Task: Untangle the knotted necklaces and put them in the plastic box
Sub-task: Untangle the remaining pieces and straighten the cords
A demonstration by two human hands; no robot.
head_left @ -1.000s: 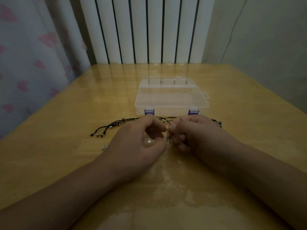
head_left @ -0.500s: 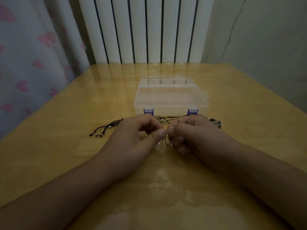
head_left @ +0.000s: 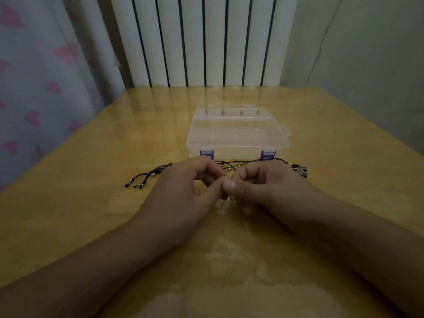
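Observation:
A clear plastic box [head_left: 237, 136] with two purple latches sits closed on the wooden table [head_left: 91, 203], just beyond my hands. A black cord necklace [head_left: 146, 177] lies across the table in front of it, its beaded ends fanned out at the left and a small metal pendant [head_left: 300, 172] at the right. My left hand [head_left: 185, 193] and my right hand [head_left: 268, 189] meet fingertip to fingertip at the middle, both pinching a thin silvery chain [head_left: 227, 167] tangled with the cord. The knot itself is mostly hidden by my fingers.
A white ribbed radiator [head_left: 202, 40] stands behind the table's far edge. A curtain with pink hearts [head_left: 41, 83] hangs at the left, and a plain wall [head_left: 358, 53] rises at the right.
Both hands have lifted slightly and drawn closer together, thumbs now touching. The silvery chain that lay below my fingers is gathered up between them. The black cord has barely shifted.

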